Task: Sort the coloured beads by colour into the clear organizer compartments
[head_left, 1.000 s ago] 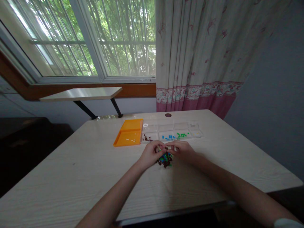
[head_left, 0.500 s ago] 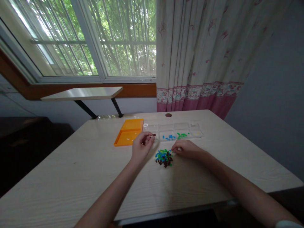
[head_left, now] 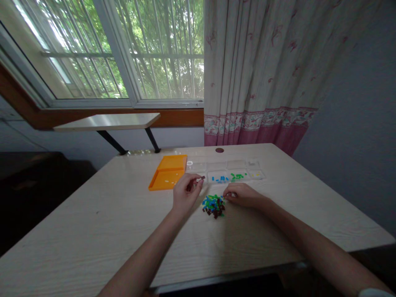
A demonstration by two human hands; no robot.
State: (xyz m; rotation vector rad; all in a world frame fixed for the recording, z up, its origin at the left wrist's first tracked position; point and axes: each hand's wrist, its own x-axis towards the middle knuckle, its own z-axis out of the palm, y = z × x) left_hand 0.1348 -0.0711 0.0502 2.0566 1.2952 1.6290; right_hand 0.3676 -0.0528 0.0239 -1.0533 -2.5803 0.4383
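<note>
My left hand (head_left: 188,192) pinches a small dark brown piece (head_left: 203,177) between thumb and fingers, above the front edge of a clear compartment tray (head_left: 262,175). A pile of small blue, green and brown pieces (head_left: 214,206) lies on the table between my hands. My right hand (head_left: 243,194) is at the pile's right edge with thumb and fingers closed; whatever they hold is too small to name. Blue pieces (head_left: 221,179) and green pieces (head_left: 238,176) lie in separate tray compartments, with a few yellow ones (head_left: 256,174) at the right.
An open orange case (head_left: 168,169) with several small white pieces stands left of the tray on the wooden table (head_left: 93,222). A raised shelf (head_left: 108,120) is at the back left. Behind the table hang curtains (head_left: 253,82) beside a window.
My left hand has moved slightly right and toward me with the brown piece. The right hand has hardly moved beside the pile.
</note>
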